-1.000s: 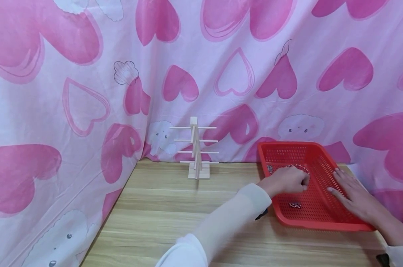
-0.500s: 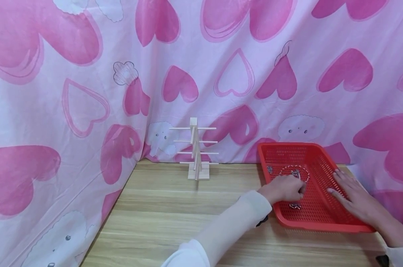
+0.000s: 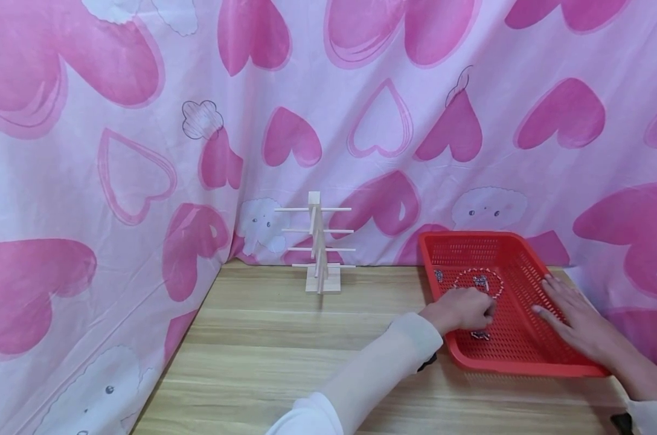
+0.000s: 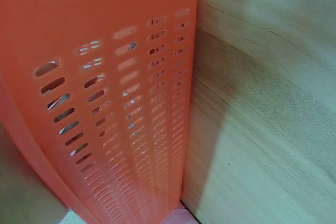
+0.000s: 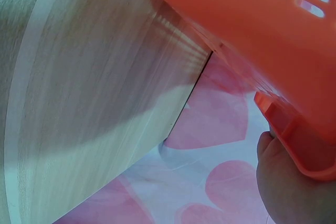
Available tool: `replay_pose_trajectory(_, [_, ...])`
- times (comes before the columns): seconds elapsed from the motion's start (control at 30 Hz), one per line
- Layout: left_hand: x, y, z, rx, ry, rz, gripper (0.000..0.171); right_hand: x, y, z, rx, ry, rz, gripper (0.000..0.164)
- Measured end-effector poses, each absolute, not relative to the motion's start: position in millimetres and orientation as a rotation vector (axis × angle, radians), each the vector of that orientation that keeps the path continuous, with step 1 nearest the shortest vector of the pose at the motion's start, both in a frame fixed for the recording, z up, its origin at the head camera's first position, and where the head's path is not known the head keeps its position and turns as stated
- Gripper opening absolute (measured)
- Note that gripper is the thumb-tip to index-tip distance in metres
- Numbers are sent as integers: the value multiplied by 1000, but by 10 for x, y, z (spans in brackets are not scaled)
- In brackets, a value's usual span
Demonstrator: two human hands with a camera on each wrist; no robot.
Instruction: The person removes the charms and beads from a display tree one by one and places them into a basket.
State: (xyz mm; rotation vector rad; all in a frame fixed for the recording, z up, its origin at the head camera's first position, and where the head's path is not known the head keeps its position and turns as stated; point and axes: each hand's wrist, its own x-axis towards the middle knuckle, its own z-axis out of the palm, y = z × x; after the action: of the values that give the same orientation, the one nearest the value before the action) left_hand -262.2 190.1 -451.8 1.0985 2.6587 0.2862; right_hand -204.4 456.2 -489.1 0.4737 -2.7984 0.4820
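Note:
My left hand [image 3: 464,310] reaches over the near left side of the red plastic basket [image 3: 529,367], fingers curled downward. Whether it pinches anything is hidden beneath the hand. Just beyond it on the basket floor lies a red-and-white beaded loop [image 3: 503,286], with a small dark-and-white beaded bunch [image 3: 480,281] inside. Another little bunch [image 3: 439,276] sits by the left wall, and a beaded piece [image 3: 480,336] lies just nearer than the hand. My right hand [image 3: 578,320] rests on the basket's right rim with straight fingers; its thumb points inward.
A pale wooden rack [image 3: 319,241] with several crosswise pegs stands at the back of the wooden table [image 3: 285,344], left of the basket. A pink heart-patterned cloth [image 3: 296,72] hangs behind and along the left side.
My left hand has drawn slightly nearer inside the basket, uncovering the beaded loop and the bunch within it. The right hand stays on the rim.

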Motion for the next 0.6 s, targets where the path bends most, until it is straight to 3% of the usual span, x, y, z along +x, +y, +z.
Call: replay_pose_trajectory(0.6, [-2640, 1857, -4485, 1128, 2649, 329, 10, -2032, 4549, -4877, 426, -2837, 546, 77])
